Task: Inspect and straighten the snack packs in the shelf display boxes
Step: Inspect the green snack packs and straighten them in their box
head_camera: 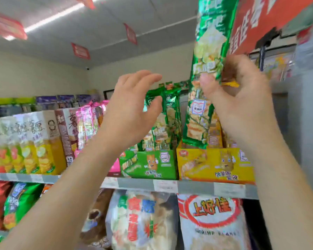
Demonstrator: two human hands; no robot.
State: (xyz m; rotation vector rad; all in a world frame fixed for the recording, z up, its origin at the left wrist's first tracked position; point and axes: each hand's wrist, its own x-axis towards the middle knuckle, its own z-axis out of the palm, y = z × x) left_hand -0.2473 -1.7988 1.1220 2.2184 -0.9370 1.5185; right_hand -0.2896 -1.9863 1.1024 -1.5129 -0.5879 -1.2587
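The right hand (242, 98) pinches 1 long green pack (208, 51), held above the yellow box (215, 165) at the shelf's (188, 186) right end. The left hand (132, 109) hovers loose-fingered, holding nothing, before the green box (152, 163). The pack probably belongs there, slid in upright.

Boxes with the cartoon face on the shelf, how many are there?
2: the green display box, and the yellow display box right of it. The left arm may hide another.

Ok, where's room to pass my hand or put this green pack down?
Clear passage: the gap between your left hand and the held green pack, above the green box. That box looks packed; inside the yellow box is mostly hidden behind the pack.
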